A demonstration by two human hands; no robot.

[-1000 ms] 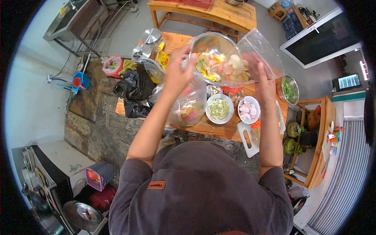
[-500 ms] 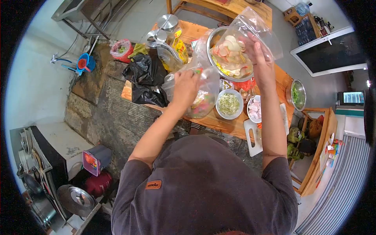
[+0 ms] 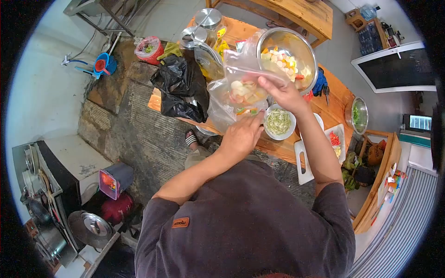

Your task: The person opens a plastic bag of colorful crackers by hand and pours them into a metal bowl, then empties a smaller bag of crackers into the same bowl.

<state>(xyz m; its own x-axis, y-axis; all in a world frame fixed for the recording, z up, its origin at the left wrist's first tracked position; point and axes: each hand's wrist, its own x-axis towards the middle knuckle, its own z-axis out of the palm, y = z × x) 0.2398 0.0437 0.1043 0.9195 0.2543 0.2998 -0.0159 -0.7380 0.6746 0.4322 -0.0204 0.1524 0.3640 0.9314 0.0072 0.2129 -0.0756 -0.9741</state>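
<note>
A clear plastic bag (image 3: 245,92) with pale round food pieces inside hangs tilted between my hands, above the table. My right hand (image 3: 285,95) is closed on its upper right part, thumb on top. Against the lower edge of the same bag, near some colourful bits, my left hand (image 3: 241,138) has its fingers closed on the plastic. Behind the bag, the metal bowl (image 3: 314,55) contains pale, orange and yellow cut pieces. Just right of my left fingertips stands a white bowl (image 3: 278,122) of thin green-white sprouts or shreds.
On the left of the wooden table (image 3: 343,88) lies a black plastic bag (image 3: 181,85). A white cutting board (image 3: 303,169) with chopped red and yellow bits is near its right front. A steel bowl of greens (image 3: 356,116) stands at the right. A red basket (image 3: 149,51) is behind left.
My right hand has brought the bag of pale pieces left and down, away from over the metal bowl, uncovering the bowl's contents. My left hand has shifted right and toward me.
</note>
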